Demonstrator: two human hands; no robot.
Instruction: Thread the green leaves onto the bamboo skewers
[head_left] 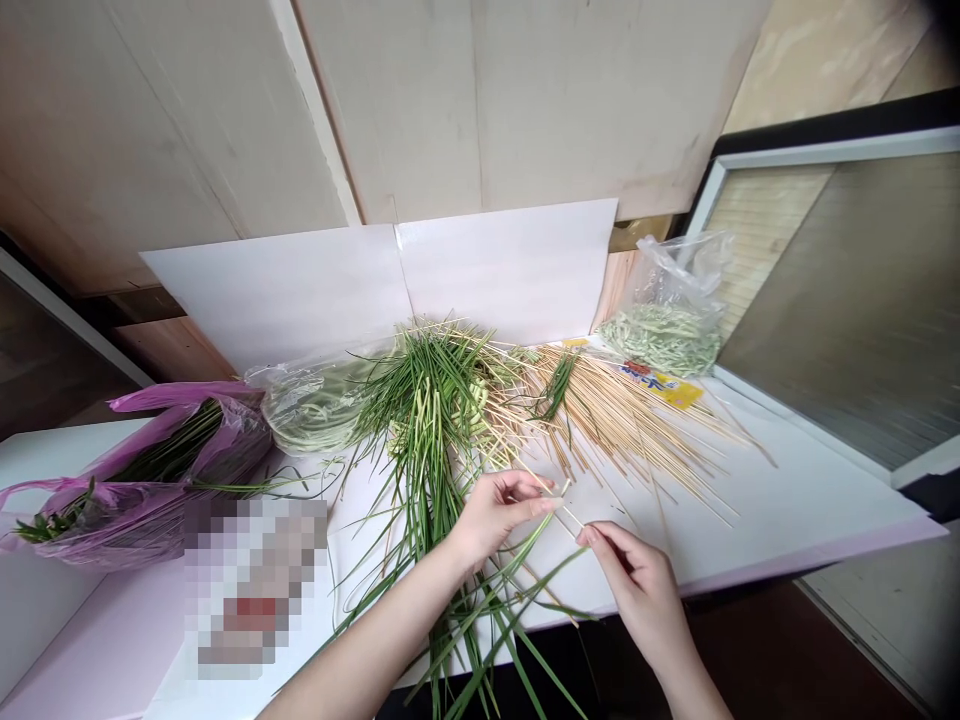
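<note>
My left hand is closed in a pinch on several green chives, their pale ends standing out past the thumb and their long leaves hanging toward me. A thin bamboo skewer runs by the left fingertips to my right hand, which pinches it between thumb and forefinger. Whether the skewer has pierced the chives I cannot tell. Behind the left hand lies a big heap of chives, some drooping over the table's front edge. Many loose bamboo skewers fan out to its right.
A purple plastic bag of long greens lies at the left. Clear bags hold pale green strips behind the heap and shredded pale strips at the back right. White boards lean on the back wall. A blurred patch covers something left.
</note>
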